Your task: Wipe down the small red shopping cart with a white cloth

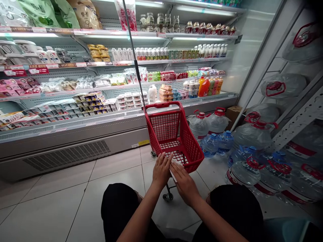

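A red plastic shopping cart [193, 143] stands in front of me, its basket showing no goods. My left hand [161, 170] is at the basket's near rim, fingers stretched out and lying fairly flat. Close beside it on the right, my right hand [185, 185] has a thin white tissue or cloth [173, 175] under its fingers, pressed by the cart's near edge. A bit of the white material also shows past the fingertips. Both hands nearly meet, and my palms are hidden.
A chilled display case [121, 134] with dairy goods and drinks runs along the back. Large water bottles [243, 173] crowd the floor at right, below a metal rack [297, 117]. My knees flank the cart. Pale tiles [58, 205] cover the floor.
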The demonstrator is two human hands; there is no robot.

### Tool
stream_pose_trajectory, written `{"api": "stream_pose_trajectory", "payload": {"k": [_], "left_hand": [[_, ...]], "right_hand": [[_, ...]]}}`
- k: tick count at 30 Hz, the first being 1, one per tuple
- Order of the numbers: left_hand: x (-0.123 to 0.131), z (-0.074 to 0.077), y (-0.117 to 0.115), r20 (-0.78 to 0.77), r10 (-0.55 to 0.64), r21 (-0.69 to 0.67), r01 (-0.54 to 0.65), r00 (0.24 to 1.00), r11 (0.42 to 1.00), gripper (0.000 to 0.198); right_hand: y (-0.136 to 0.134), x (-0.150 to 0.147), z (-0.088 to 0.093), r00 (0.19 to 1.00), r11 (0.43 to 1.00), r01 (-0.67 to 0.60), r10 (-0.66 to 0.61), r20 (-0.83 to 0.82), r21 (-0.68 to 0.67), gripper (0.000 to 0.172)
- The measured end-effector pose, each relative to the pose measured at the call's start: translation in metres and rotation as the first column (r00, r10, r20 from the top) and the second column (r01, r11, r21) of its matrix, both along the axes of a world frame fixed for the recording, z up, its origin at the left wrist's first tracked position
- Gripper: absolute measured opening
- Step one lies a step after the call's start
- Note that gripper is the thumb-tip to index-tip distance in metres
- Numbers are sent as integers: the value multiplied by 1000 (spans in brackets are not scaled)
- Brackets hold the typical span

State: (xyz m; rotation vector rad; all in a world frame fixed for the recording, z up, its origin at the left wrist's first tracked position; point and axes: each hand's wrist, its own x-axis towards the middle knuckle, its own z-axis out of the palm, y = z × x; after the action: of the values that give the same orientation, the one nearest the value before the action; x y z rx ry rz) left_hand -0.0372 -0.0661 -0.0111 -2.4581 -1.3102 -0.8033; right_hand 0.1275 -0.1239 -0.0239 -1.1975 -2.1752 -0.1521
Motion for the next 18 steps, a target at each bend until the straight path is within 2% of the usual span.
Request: {"api": "stream_pose_trajectory", "payload": {"k": [3,5,7,10,12,15,18], "left_hand": [[5,3,-5,46,-18,-10,19,999,1000,85],[3,8,-5,59,-65,-38,68,996,997,86],[-3,15,-1,30,-155,-74,157,987,985,86],[-16,25,11,-67,-295,-81,289,953,954,68],[-19,29,20,-112,-332,-59,327,937,943,53],[-12,30,32,-141,-338,-51,334,930,941,45],[1,27,39,-141,-340,-55,335,930,940,48]], "right_hand": [[-8,5,-2,999,999,-32,33,23,-19,91],[-9,33,-6,997,998,-55,56,45,-27,92],[-7,71,-10,999,999,-29,29,30,-14,88],[1,125,-16,994,994,105,-105,-31,-9,78],[9,147,-18,983,983,177,-179,-48,-39,72],[25,159,-23,969,970,232,-237,-71,-68,66],[39,159,-28,947,958,275,-284,-151,-78,62]]}}
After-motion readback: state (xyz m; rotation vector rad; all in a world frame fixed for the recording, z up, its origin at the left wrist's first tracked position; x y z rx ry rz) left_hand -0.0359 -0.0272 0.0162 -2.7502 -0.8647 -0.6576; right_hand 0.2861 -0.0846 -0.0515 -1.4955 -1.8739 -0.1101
